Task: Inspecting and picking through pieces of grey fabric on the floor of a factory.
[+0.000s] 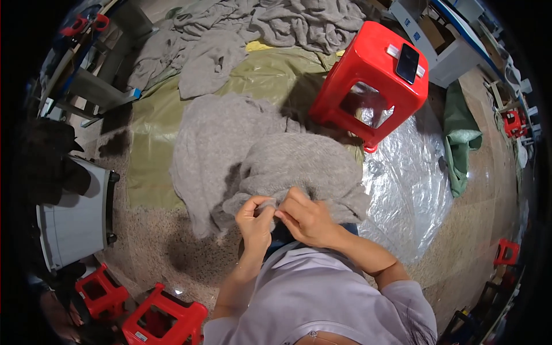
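Note:
A grey knitted piece of fabric [305,161] is bunched over my lap. At its near edge my left hand [257,225] is closed, thumb and forefinger pinching a bit of the knit. Close beside it, my right hand [310,221] is closed too, its fingertips pinched at the same edge and almost meeting the left ones. Whether a thread or something else small sits between the fingertips is too small to tell. Beyond the lap, more grey knitted fabric [207,138] spreads out, partly under the bunched piece.
A tall red plastic stool [368,69] stands ahead on the right with a black phone [407,63] on it. Olive sheeting [149,167] and clear plastic film [411,190] cover the floor. Grey knits [213,29] pile up far ahead. Low red stools [164,316] stand behind left.

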A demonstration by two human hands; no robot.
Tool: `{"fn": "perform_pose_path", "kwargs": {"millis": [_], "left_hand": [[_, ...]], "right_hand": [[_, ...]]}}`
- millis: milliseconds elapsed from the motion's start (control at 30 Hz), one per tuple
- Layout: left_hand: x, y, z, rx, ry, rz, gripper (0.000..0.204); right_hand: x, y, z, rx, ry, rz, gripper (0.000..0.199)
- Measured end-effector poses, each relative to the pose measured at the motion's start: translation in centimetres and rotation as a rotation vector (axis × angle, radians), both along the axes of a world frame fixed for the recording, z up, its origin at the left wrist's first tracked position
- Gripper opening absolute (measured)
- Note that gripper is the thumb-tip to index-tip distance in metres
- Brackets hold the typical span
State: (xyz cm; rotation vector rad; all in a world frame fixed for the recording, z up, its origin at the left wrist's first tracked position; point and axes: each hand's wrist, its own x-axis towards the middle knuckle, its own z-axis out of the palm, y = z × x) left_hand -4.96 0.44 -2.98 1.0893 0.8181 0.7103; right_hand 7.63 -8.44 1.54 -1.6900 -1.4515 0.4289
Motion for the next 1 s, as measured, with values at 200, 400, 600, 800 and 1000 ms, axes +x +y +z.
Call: {"fn": "perform_pose_path", "kwargs": {"millis": [200,400,600,800,1000], "left_hand": [[-0.8,2.2,1.8,-0.278,-0.081,0.009,0.017],[-3.4,3.6,1.8,-0.494,-0.087,-0.226,0.024],[-1.5,2.5,3.0,-0.583,-0.095,-0.052,0.024],[-1.1,1.7,3.4,-0.463,0.024,-0.077,0.017],[1.3,-0.9,3.5,-0.334,-0.059,-0.207,0.009]], "right_hand": [[3.6,-3.6,0.0,-0.189,0.073,-0.068,0.018],[7.7,-9.1,-2.5,-0.164,0.143,-0.195,0.025],[6.9,-9.8,-0.7,-0.180,0.661,-0.384,0.011],[7.6,-10.7,0.3,-0.273,0.484,-0.315,0.023],[2.9,-6.7,3.7,0.272,0.009,-0.110,0.034]]}}
